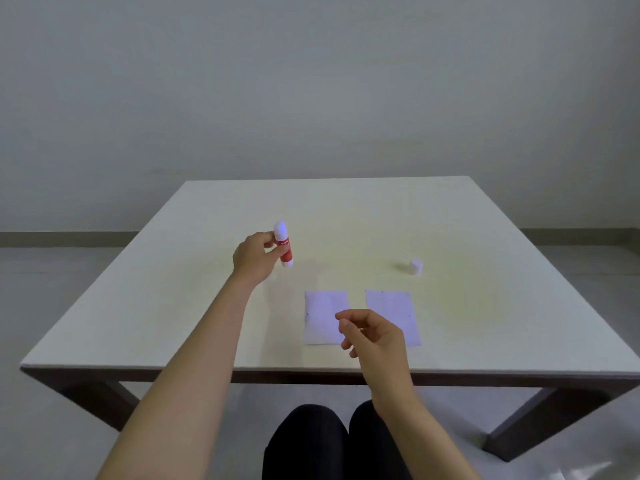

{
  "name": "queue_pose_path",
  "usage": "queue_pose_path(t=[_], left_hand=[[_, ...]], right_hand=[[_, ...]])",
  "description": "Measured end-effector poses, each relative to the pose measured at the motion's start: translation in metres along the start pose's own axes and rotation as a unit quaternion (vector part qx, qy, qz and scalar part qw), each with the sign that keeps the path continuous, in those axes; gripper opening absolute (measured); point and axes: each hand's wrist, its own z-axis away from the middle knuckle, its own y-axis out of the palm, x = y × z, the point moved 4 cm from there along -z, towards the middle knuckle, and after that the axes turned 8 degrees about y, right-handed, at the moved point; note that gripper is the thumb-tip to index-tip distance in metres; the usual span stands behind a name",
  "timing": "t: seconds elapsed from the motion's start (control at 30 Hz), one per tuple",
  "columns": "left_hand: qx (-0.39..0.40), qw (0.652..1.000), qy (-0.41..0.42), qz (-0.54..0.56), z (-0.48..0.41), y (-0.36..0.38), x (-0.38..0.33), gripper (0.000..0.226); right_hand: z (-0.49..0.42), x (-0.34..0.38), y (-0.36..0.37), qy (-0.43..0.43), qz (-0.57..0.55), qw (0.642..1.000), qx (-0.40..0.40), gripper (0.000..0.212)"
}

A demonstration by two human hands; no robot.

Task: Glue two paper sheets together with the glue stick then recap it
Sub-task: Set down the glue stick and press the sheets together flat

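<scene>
Holding glue stick (284,244) upright – left hand (254,256); cap (415,266) off.

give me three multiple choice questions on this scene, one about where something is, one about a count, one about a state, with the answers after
1. Where is the white cap?
A. on the glue stick
B. standing on the table, beyond the right-hand sheet
C. in the right hand

2. How many paper sheets lie on the table?
A. one
B. two
C. four

3. What is the left hand doing?
A. holding the glue stick in the air
B. pressing flat on a sheet
C. resting empty on the table edge

Answers:
1. B: the cap stands alone on the tabletop, farther from the person than the right sheet.
2. B: the left sheet and the right sheet lie side by side with a gap between them.
3. A: its fingers grip the red glue stick, roughly upright above the table, while the right hand hovers empty over the sheets.
</scene>
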Motion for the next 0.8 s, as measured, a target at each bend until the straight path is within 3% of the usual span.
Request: queue_pose_path(t=[0.4, 0.47, 0.57, 0.63, 0.7, 0.8], left_hand=[[-0.004, 0.999, -0.039, 0.020, 0.005, 0.012, 0.018, 0.019], [-0.003, 0.999, -0.032, 0.018, 0.006, 0.012, 0.015, 0.014], [0.000, 0.999, -0.035, 0.006, 0.007, 0.014, 0.017, 0.005], [0.024, 0.998, -0.055, 0.002, 0.008, 0.018, 0.024, 0.049], [0.009, 0.997, -0.076, 0.008, 0.011, 0.018, 0.030, 0.091], [-0.076, 0.993, -0.091, -0.019, 0.022, 0.014, 0.034, 0.097]], right_hand=[[-0.016, -0.003, 0.007, -0.108, 0.190, 0.976, -0.015, 0.018], [-0.018, -0.005, 0.013, -0.139, 0.321, 0.937, 0.009, 0.017], [-0.018, -0.016, 0.024, -0.199, 0.551, 0.809, 0.045, 0.060], [-0.015, -0.020, 0.030, -0.229, 0.624, 0.745, 0.057, 0.069], [-0.009, -0.020, 0.033, -0.267, 0.633, 0.724, 0.061, 0.062], [0.001, -0.017, 0.034, -0.348, 0.620, 0.703, 0.002, 0.033]])
